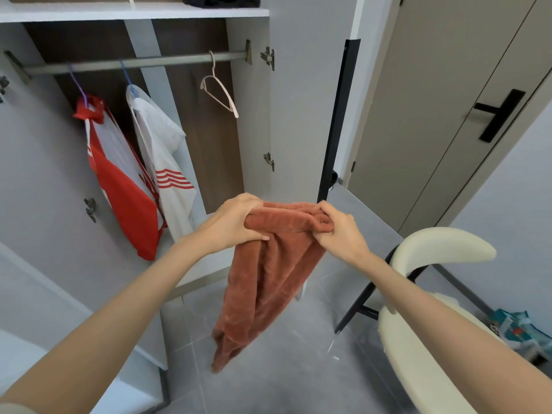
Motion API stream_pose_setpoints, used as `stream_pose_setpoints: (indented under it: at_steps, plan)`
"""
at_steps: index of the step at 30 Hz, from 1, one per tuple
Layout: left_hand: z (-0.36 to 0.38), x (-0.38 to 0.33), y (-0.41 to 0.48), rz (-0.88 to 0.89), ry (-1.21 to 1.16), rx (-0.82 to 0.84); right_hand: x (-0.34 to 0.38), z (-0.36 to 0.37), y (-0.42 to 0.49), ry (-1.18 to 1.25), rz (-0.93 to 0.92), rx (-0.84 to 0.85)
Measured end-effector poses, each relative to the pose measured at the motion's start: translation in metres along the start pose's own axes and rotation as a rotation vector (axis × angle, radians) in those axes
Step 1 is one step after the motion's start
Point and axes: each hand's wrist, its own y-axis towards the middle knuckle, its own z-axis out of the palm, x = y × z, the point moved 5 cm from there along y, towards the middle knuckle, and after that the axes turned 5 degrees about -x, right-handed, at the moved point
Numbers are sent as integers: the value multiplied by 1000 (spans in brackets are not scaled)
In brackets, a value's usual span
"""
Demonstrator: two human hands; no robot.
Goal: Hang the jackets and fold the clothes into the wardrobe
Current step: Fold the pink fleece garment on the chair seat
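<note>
Head view: left hand (233, 224) and right hand (339, 233), fingers tight around a rust-brown garment (263, 282) (fleecy, limp).

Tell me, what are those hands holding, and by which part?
Both hands grip a rust-coloured fleecy garment by its bunched top edge: left hand at one end, right hand at the other. The rest hangs down.

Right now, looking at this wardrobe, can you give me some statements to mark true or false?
1. The left hand and the right hand both grip the rust-coloured garment. True.
2. Three garments hang on the rail. False: only two, a red and white top and a white top.
3. The pale hanger is bare. True.
4. The cream chair stands on the person's left. False: it stands on their right.
</note>
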Motion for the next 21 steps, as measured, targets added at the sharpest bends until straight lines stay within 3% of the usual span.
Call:
stream_pose_setpoints:
  at_steps: [10,12,14,18,21]
  plan:
    - [7,44,-21,-321,-458,-59,22,13,-1,-112,-94,149]
    - [20,46,-25,-451,-670,-76,15,9,-6,-115,-8,132]
    - [39,43,-22,-495,-816,16,2,2,-16,-50,146,111]
    - [77,18,-12,-469,-855,202,-33,-20,-54,184,485,33]
    - [108,-9,0,-415,-829,312,-52,-48,-90,187,614,22]
